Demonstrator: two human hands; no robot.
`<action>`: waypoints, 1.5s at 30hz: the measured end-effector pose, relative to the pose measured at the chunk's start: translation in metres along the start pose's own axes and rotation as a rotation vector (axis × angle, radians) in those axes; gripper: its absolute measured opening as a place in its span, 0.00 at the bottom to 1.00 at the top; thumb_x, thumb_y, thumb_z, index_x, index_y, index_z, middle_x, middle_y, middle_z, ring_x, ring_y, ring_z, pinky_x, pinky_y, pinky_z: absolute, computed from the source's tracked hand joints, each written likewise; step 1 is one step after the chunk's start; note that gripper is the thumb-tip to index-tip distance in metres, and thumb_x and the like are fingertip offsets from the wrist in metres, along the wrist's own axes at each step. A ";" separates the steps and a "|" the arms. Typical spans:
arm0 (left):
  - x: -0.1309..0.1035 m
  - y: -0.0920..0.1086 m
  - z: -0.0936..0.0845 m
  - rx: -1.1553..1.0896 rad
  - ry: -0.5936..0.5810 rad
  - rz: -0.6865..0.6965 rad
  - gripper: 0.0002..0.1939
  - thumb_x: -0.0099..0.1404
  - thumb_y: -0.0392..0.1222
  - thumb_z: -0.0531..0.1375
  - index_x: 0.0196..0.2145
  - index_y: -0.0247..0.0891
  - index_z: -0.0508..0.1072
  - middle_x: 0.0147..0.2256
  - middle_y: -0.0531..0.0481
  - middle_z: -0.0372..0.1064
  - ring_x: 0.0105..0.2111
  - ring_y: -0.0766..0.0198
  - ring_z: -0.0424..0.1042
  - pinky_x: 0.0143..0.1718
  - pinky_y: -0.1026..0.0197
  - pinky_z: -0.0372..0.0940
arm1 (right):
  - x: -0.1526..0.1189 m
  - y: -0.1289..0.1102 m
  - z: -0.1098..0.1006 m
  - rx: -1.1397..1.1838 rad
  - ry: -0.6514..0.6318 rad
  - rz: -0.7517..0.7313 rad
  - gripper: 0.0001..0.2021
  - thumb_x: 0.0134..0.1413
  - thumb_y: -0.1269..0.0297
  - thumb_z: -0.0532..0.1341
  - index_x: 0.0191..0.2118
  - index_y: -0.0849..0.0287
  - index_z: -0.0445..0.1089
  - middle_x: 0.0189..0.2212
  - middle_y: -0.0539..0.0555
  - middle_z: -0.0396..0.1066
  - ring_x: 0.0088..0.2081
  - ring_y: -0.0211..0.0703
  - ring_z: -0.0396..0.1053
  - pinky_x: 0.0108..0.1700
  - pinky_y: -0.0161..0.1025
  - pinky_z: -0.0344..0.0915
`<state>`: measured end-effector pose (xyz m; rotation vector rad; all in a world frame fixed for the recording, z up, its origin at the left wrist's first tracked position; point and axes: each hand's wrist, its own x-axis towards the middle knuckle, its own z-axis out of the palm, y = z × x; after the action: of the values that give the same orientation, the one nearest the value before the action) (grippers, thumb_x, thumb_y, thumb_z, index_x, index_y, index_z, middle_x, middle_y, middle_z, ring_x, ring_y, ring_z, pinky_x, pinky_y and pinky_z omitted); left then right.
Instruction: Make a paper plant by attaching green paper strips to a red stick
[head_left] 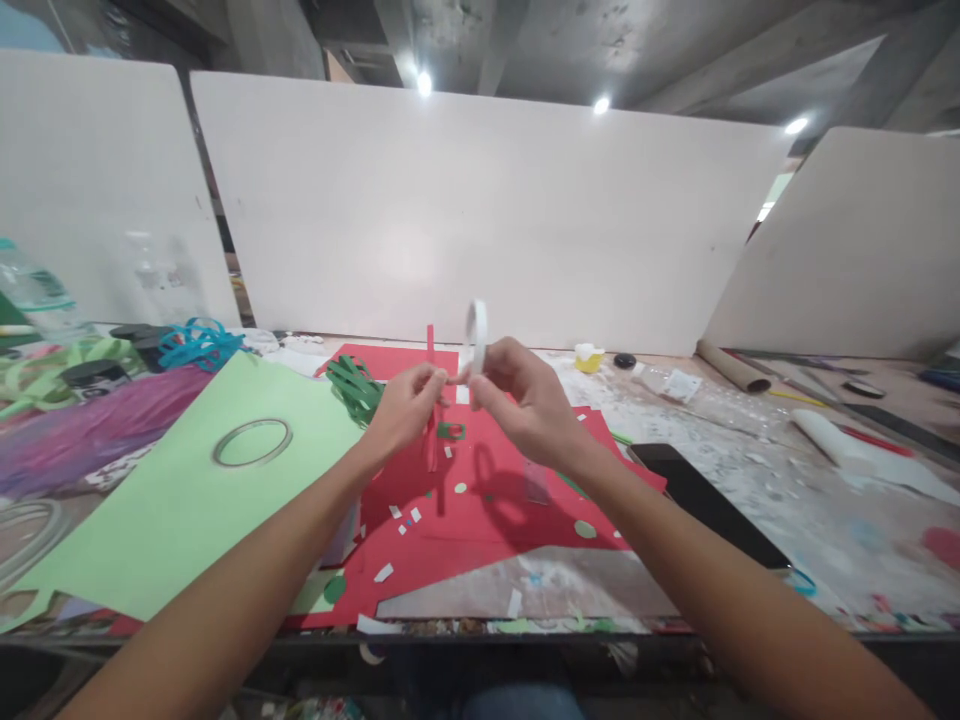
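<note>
Several small white paper scraps (pixel 514 603) lie at six o'clock, along the near edge of the paint-smeared table (pixel 577 580), with the clock centred on the meeting fingertips. Beyond them spreads a large red paper sheet (pixel 450 540), sprinkled with cut bits and directly beneath the hands. At four o'clock, a flat black phone (pixel 705 500) rests slantwise near its edge. Toward eight o'clock lies a broad light-green paper sheet (pixel 172 520), carrying a slim, pale round ring (pixel 250 463).

Above the red sheet, the left hand (pixel 411 400) pinches a narrow, straight red paper strip (pixel 431 440) between thumb and fingers. The strip's long axis runs from twelve to six, with ends showing above and below the pinch. The right hand (pixel 529 400) grasps a white ring-shaped tape roll (pixel 479 335), seen almost edge-on, standing upright between one and two o'clock from that pinch. So the roll is just beside the strip, nearly parallel to it; the left hand is nearer the strip, the right fingertips close by at three. Whether any tape spans the gap, I cannot tell.

Farther off, a bundle of dark-green paper strips (pixel 356 390) sits at nine, a small yellow-and-white pot (pixel 589 358) between two and three, and a tall white panel (pixel 480 220) stands at twelve.
</note>
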<state>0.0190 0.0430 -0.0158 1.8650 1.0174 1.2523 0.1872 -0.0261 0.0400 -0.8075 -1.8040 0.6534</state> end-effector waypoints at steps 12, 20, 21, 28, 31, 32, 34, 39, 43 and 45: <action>-0.017 0.027 0.013 -0.141 -0.248 0.104 0.40 0.57 0.46 0.68 0.63 0.46 0.57 0.67 0.41 0.47 0.65 0.42 0.52 0.52 0.48 0.69 | -0.036 0.050 -0.013 0.038 -0.076 0.104 0.06 0.58 0.61 0.61 0.32 0.54 0.66 0.29 0.49 0.67 0.31 0.39 0.67 0.35 0.39 0.63; -0.017 0.032 0.012 -0.165 -0.250 0.123 0.30 0.62 0.48 0.64 0.60 0.44 0.63 0.64 0.42 0.56 0.64 0.45 0.54 0.55 0.47 0.66 | -0.031 0.051 -0.024 0.653 0.021 0.358 0.10 0.52 0.56 0.66 0.33 0.54 0.66 0.35 0.51 0.74 0.32 0.39 0.70 0.40 0.42 0.67; -0.016 0.031 0.012 -0.158 -0.233 0.128 0.26 0.65 0.50 0.61 0.58 0.42 0.66 0.61 0.41 0.60 0.63 0.46 0.57 0.54 0.48 0.66 | -0.031 0.051 -0.026 0.690 0.028 0.385 0.10 0.51 0.57 0.67 0.33 0.54 0.67 0.35 0.52 0.74 0.31 0.39 0.70 0.40 0.42 0.67; -0.016 0.028 0.016 0.006 -0.006 0.093 0.21 0.64 0.53 0.61 0.48 0.37 0.73 0.51 0.42 0.72 0.53 0.52 0.69 0.53 0.52 0.65 | -0.033 0.048 -0.030 0.874 0.106 0.547 0.13 0.42 0.67 0.70 0.35 0.55 0.69 0.33 0.49 0.72 0.27 0.35 0.66 0.38 0.38 0.66; -0.015 0.026 0.015 0.048 0.007 0.077 0.21 0.66 0.56 0.58 0.46 0.36 0.75 0.48 0.43 0.74 0.47 0.53 0.73 0.48 0.53 0.68 | -0.033 0.051 -0.032 0.877 0.120 0.564 0.12 0.42 0.66 0.69 0.34 0.55 0.68 0.31 0.48 0.70 0.26 0.34 0.64 0.37 0.38 0.65; -0.015 0.025 0.014 0.062 0.009 0.082 0.21 0.67 0.56 0.56 0.45 0.36 0.75 0.47 0.43 0.75 0.47 0.53 0.73 0.47 0.54 0.68 | -0.032 0.052 -0.033 0.869 0.118 0.560 0.11 0.43 0.65 0.68 0.34 0.55 0.68 0.31 0.48 0.70 0.26 0.35 0.64 0.37 0.38 0.65; -0.014 0.023 0.013 0.074 0.017 0.099 0.23 0.69 0.57 0.53 0.44 0.36 0.76 0.45 0.44 0.76 0.47 0.53 0.73 0.46 0.54 0.69 | -0.032 0.054 -0.035 0.821 0.104 0.537 0.09 0.46 0.62 0.67 0.33 0.55 0.67 0.31 0.49 0.70 0.27 0.37 0.64 0.36 0.39 0.65; -0.014 0.022 0.011 0.084 -0.004 0.061 0.26 0.68 0.60 0.51 0.41 0.35 0.77 0.42 0.44 0.76 0.40 0.53 0.75 0.45 0.52 0.69 | -0.039 0.059 -0.030 0.169 0.041 0.221 0.06 0.56 0.58 0.62 0.32 0.53 0.68 0.32 0.52 0.72 0.33 0.43 0.67 0.39 0.43 0.63; -0.016 0.028 0.012 0.030 -0.062 0.045 0.27 0.63 0.58 0.60 0.50 0.34 0.74 0.50 0.40 0.72 0.49 0.49 0.72 0.51 0.51 0.66 | -0.047 0.063 -0.021 -0.258 -0.083 -0.089 0.05 0.59 0.65 0.58 0.37 0.52 0.71 0.33 0.53 0.73 0.36 0.47 0.70 0.41 0.45 0.64; -0.016 0.030 0.012 -0.027 -0.058 0.051 0.30 0.59 0.56 0.64 0.54 0.34 0.71 0.54 0.38 0.69 0.53 0.46 0.69 0.52 0.50 0.66 | -0.049 0.064 -0.018 -0.294 -0.106 -0.144 0.07 0.60 0.67 0.57 0.39 0.51 0.71 0.36 0.53 0.74 0.39 0.48 0.71 0.42 0.47 0.64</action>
<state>0.0336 0.0136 -0.0014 1.9063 0.9228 1.2284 0.2310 -0.0225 -0.0293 -0.8384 -2.0637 0.3473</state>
